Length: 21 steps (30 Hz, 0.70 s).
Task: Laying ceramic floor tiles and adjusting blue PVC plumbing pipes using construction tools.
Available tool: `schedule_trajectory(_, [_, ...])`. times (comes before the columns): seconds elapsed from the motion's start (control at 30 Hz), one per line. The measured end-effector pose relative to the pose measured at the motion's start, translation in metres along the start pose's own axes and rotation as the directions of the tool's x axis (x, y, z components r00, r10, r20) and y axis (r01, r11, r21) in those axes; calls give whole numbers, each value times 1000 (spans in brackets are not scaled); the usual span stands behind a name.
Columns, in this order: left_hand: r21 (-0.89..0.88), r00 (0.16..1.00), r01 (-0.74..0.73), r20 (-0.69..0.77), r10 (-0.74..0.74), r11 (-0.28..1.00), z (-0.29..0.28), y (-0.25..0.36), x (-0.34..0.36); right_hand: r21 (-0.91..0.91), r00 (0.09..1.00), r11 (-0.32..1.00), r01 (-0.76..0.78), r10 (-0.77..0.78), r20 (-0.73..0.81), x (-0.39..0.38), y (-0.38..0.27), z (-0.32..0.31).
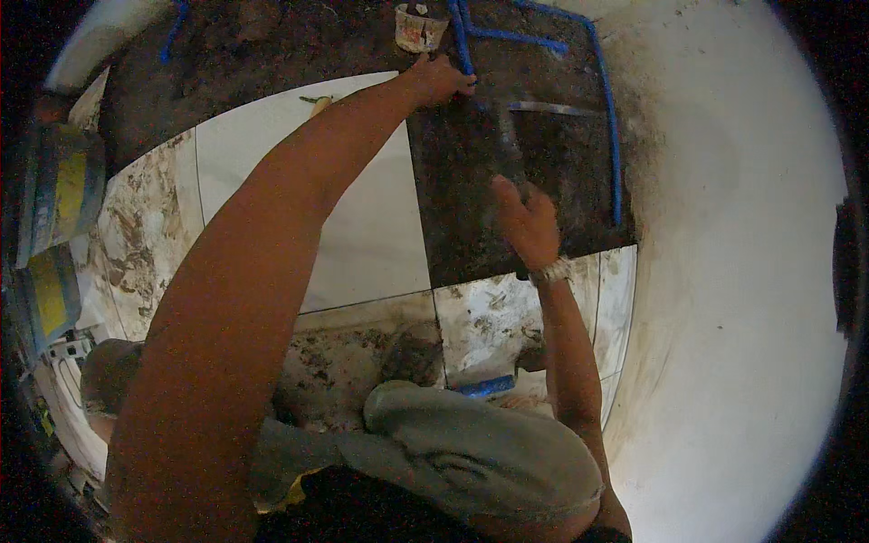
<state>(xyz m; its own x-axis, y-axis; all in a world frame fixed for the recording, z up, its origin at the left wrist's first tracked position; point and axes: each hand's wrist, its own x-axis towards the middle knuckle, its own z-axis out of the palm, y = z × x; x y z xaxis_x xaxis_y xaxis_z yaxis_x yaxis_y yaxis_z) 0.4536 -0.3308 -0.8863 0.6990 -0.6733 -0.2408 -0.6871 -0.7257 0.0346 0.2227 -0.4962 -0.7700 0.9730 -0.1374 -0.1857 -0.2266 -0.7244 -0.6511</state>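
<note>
The left hand [439,81] reaches out over the dark bed [462,222], its fingers bent, the fingertips right beside the lower end of a blue line [461,41]; whether they pinch it or anything else cannot be told. The pail [419,33], pale and stained, stands just beyond this hand. The right hand [531,224], a light band [552,271] at its wrist, has its fingers curled around the near end of a blurred tool [507,136], which extends forward over the dark bed, to the right of the large pale tile [371,240]; its exact shape is lost in the blur. Marks on the pail are too small to read. At far left, grey bags [65,185] bear yellow panels, and any lettering there is too dim to make out.
</note>
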Motion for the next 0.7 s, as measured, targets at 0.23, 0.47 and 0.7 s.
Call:
schedule_trajectory(0.23, [43, 992, -48, -117, 53, 998, 8, 1, 5, 295, 983, 945, 138, -94, -158, -2, -16, -10])
schedule_trajectory(0.47, [-17, 997, 14, -78, -15, 1000, -1, 1, 0, -172, 998, 983, 63, -65, -9, 14, 15, 14])
schedule_trajectory(0.7, [0, 1000, 11, -19, -11, 1000, 4, 1, 4, 166, 859, 871, 463, -394, -327, 4, -25, -20])
